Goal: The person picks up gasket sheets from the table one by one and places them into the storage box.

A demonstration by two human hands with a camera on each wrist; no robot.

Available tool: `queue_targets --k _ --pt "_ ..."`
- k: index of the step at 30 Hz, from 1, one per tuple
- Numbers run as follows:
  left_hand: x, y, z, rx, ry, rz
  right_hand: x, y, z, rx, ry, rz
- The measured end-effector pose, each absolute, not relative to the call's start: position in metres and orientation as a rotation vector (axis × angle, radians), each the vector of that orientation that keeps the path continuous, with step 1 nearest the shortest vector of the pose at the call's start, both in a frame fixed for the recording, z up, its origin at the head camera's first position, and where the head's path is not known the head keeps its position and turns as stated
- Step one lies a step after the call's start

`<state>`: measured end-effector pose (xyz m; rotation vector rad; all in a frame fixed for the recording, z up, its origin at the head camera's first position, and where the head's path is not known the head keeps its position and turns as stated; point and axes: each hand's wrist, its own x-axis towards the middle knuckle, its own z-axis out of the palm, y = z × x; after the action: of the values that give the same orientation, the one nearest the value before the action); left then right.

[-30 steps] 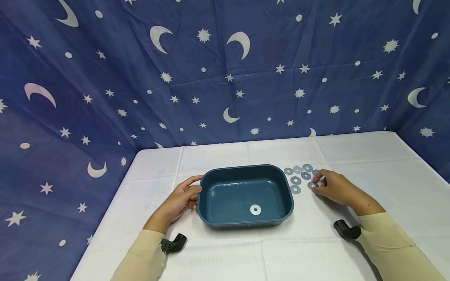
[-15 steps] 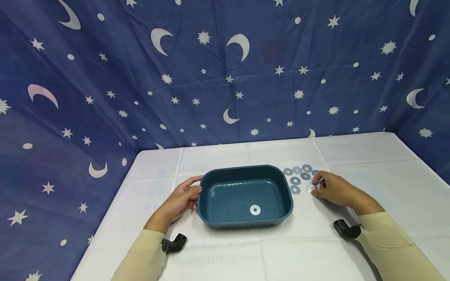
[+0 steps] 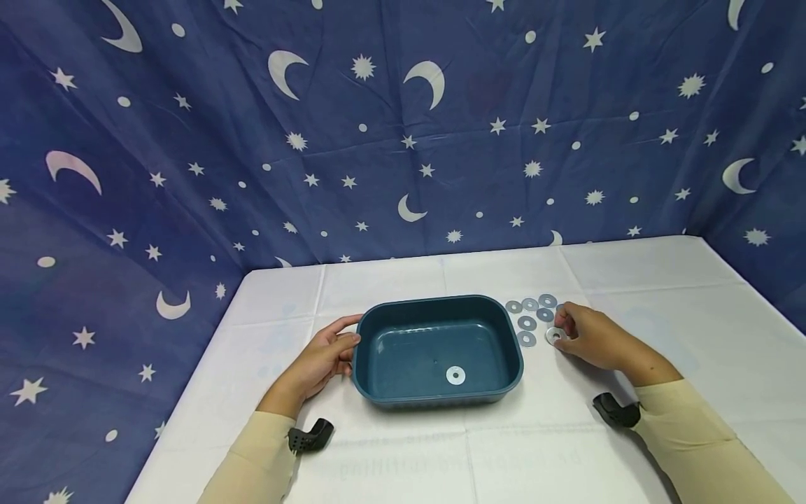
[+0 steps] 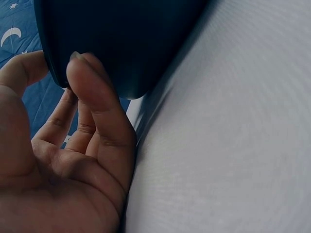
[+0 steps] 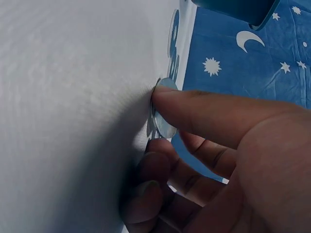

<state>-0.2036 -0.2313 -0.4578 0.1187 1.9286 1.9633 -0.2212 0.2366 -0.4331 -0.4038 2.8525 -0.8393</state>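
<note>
The tub [image 3: 434, 317] lies to the left of the right hand [image 3: 588, 336], its long axis running left to right and its right end facing that hand's fingers. The held washer [image 3: 550, 337] is just off the tabletop's surface or touching it, I cannot tell which; it is pinched by the thumb and tilted on edge in the right wrist view. The right hand is far nearer to it than the left hand [image 3: 315, 360], whose fingers loosely grip the tub's left end, the thumb at the rim.

Between washer and tub, slightly to the far side, lie loose washers [image 3: 527, 323]: flat, thin grey rings with a dull metal look, some touching. One of this group is partly hidden behind the right hand. A lone washer [image 3: 450, 378] lies flat inside the tub, near its front wall.

The tub is smooth, glossy dark teal, probably plastic, with rounded corners. Creased white cloth covers the tabletop [image 3: 403, 448].
</note>
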Motion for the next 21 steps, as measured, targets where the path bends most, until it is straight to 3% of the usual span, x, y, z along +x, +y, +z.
queue_targets --k 21 --pt "-0.2023 -0.2309 -0.4563 0.132 1.930 1.969 -0.2150 0.2308 -0.4240 -0.390 2.790 -0.898"
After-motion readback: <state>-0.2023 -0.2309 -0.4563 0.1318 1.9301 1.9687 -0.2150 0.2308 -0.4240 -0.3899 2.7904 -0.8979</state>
